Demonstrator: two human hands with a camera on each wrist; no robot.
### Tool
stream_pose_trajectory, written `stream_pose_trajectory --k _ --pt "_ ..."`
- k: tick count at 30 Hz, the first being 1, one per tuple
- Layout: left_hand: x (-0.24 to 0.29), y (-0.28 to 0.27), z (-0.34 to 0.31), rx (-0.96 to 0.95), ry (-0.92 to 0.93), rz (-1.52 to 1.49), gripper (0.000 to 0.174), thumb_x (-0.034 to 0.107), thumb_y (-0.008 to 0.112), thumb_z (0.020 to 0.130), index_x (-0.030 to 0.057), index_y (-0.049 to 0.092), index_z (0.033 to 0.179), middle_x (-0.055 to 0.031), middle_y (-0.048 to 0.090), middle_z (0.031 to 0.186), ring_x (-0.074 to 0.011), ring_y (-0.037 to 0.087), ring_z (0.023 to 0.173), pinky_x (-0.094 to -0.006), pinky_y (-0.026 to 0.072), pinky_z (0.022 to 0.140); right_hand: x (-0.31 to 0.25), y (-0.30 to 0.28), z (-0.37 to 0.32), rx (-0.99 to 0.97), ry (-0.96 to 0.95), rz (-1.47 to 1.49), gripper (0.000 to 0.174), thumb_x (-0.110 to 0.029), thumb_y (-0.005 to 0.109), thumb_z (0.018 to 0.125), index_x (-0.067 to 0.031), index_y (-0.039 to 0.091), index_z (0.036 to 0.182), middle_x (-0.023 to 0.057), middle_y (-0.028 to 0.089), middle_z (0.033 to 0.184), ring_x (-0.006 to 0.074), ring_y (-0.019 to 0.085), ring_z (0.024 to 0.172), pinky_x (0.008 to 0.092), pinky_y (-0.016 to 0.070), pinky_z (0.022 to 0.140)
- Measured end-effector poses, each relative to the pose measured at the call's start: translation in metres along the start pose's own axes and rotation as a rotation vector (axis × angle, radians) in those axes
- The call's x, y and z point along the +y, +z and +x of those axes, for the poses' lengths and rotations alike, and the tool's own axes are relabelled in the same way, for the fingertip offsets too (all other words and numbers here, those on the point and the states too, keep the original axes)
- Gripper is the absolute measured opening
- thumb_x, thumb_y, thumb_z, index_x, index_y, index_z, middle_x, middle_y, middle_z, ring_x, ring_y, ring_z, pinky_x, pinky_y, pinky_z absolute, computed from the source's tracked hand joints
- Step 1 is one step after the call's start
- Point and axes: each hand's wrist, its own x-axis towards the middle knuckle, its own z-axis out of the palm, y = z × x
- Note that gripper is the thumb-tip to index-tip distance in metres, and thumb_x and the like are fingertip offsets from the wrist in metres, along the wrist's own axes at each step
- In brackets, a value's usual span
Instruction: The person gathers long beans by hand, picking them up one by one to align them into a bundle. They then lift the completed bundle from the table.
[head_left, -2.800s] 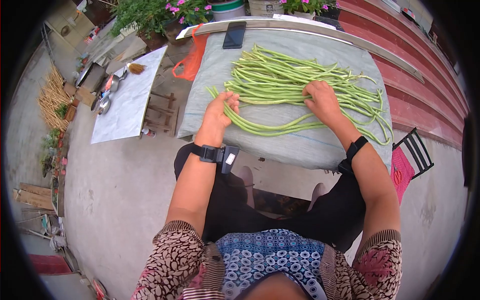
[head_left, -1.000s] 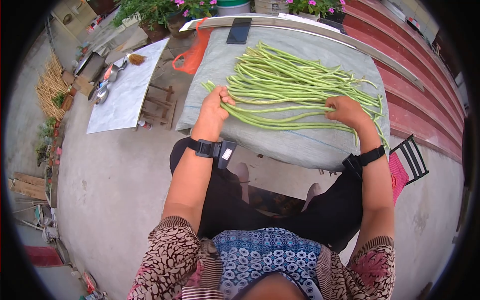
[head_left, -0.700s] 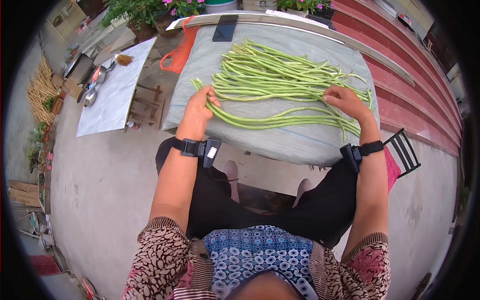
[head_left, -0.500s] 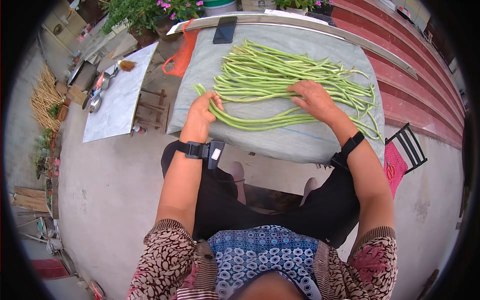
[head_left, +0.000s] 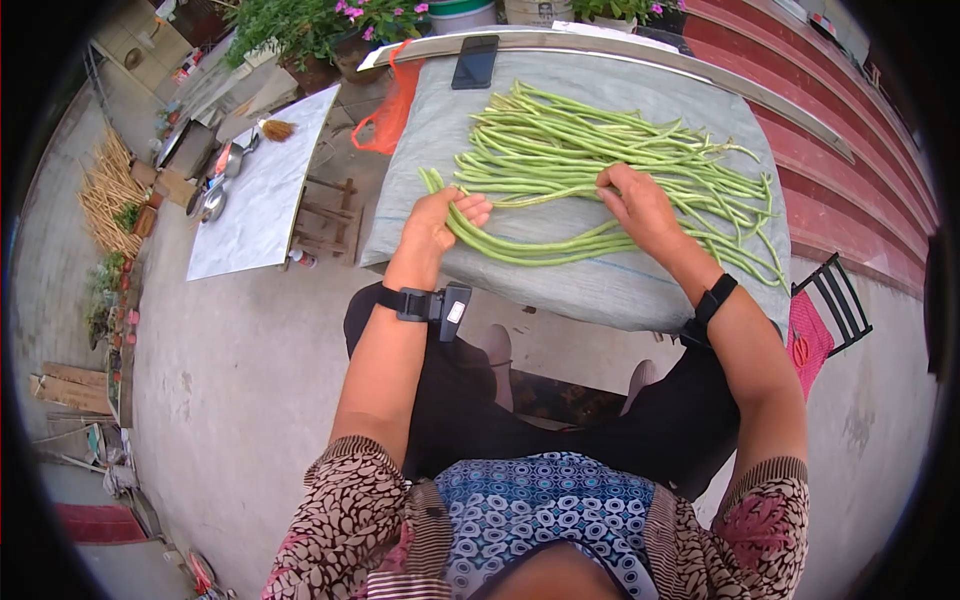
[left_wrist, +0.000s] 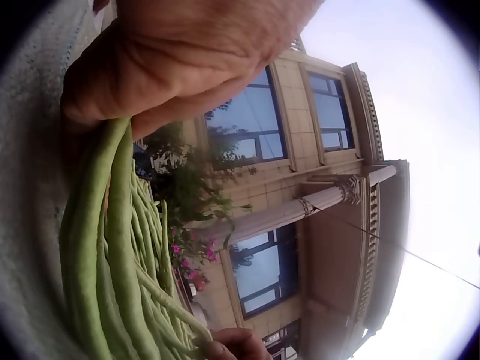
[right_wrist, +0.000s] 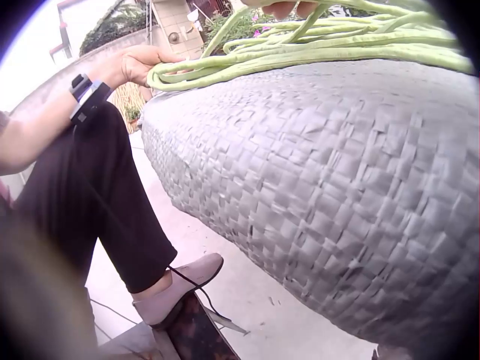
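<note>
Many green long beans lie in a pile (head_left: 580,150) across a grey woven sheet (head_left: 400,225). My left hand (head_left: 443,218) holds one end of a small bunch of long beans (head_left: 540,248), apart from the pile along its near side; the fingers are partly uncurled and the beans pass by the thumb. In the left wrist view these beans (left_wrist: 112,247) run out from under the hand. My right hand (head_left: 645,208) pinches a long bean (head_left: 560,195) at the near edge of the pile. In the right wrist view its fingertips (right_wrist: 281,9) show at the top.
A phone (head_left: 475,62) lies at the far left of the sheet, near an orange plastic bag (head_left: 388,115). Left stands a low table (head_left: 262,190) with a brush and metal pots. Red steps (head_left: 850,150) and a black chair (head_left: 835,300) are on the right.
My right hand draws beans to the near bunch, lets go, then moves back left to the pile and takes another bean. The left hand stays at the bunch, its fingers now less curled.
</note>
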Motion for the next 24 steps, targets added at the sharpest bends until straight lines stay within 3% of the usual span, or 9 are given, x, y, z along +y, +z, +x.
stream_pose_trajectory --k 5,8,14,19,22,24 --pt "0.000 0.003 -0.002 -0.045 0.010 0.139 0.018 0.016 0.039 0.092 -0.0012 0.043 0.088 -0.0239 0.057 0.098 -0.0365 0.060 0.089 -0.0428 0.0548 0.071 -0.015 -0.001 -0.001 0.129 0.031 0.114 0.010 -0.008 0.057 0.081 -0.0036 0.051 0.088 0.0101 0.056 0.085 0.0273 0.055 0.078 0.0348 0.0449 0.066" --pt "0.000 0.013 -0.013 -0.063 0.003 0.148 0.021 0.018 0.037 0.094 -0.0016 0.044 0.090 -0.0243 0.056 0.103 -0.0356 0.060 0.089 -0.0414 0.0550 0.072 -0.011 0.003 0.000 0.177 0.006 0.215 0.011 -0.005 0.057 0.082 -0.0021 0.053 0.092 0.0099 0.056 0.085 0.0227 0.058 0.077 0.0303 0.0459 0.068" --pt "-0.004 0.011 -0.008 -0.197 0.134 0.056 0.028 0.021 0.028 0.097 -0.0011 0.044 0.102 -0.0201 0.055 0.109 -0.0327 0.058 0.098 -0.0397 0.0525 0.080 -0.013 0.002 -0.005 -0.043 -0.069 0.230 0.012 -0.007 0.056 0.081 -0.0050 0.055 0.093 0.0102 0.057 0.089 0.0269 0.057 0.083 0.0337 0.0461 0.071" --pt "-0.004 0.017 -0.010 -0.209 0.135 -0.008 0.028 0.022 0.027 0.097 0.0001 0.043 0.105 -0.0199 0.053 0.114 -0.0318 0.056 0.101 -0.0397 0.0506 0.084 -0.013 0.004 -0.005 -0.056 -0.095 0.178 0.014 -0.007 0.056 0.081 -0.0054 0.056 0.095 0.0108 0.057 0.091 0.0283 0.057 0.085 0.0347 0.0463 0.073" --pt "-0.003 0.023 -0.012 -0.173 0.137 -0.046 0.025 0.020 0.029 0.097 0.0008 0.044 0.103 -0.0187 0.054 0.110 -0.0322 0.056 0.100 -0.0419 0.0492 0.086 -0.013 0.004 -0.006 -0.068 -0.086 0.189 0.015 -0.007 0.056 0.081 -0.0054 0.056 0.095 0.0110 0.058 0.091 0.0286 0.057 0.085 0.0350 0.0462 0.074" --pt "-0.003 0.027 -0.015 -0.159 0.138 -0.047 0.023 0.020 0.032 0.096 0.0014 0.045 0.101 -0.0150 0.056 0.098 -0.0288 0.058 0.090 -0.0424 0.0495 0.085 -0.014 0.005 -0.006 -0.077 -0.077 0.208 0.016 -0.009 0.057 0.081 -0.0058 0.056 0.096 0.0109 0.058 0.091 0.0286 0.058 0.085 0.0352 0.0465 0.073"
